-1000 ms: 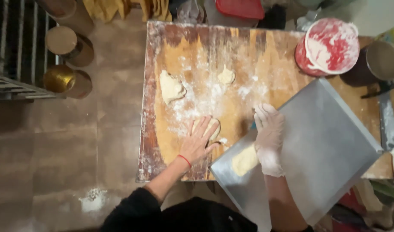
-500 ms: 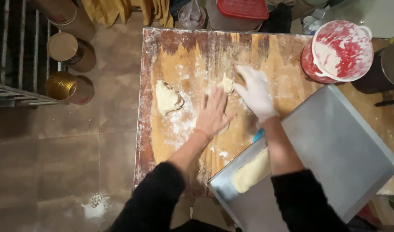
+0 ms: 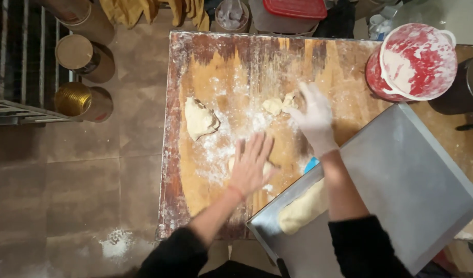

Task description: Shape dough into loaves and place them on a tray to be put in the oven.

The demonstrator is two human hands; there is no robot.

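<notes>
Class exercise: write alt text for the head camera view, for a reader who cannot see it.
Seen from above, a person's left hand presses flat on a dough piece on a floured wooden table, while the gloved right hand reaches two small dough pieces. A metal tray holds shaped dough; a larger dough lump lies left.

You stand in a bakery-style kitchen: a floured wooden worktable point(image 3: 236, 77) carries lumps of dough point(image 3: 199, 118), a big metal baking tray point(image 3: 401, 190) hangs over its corner, a flour-smeared red bucket point(image 3: 414, 62) sits alongside, and spilled flour point(image 3: 115, 243) dusts the tiled floor point(image 3: 66, 180).
</notes>
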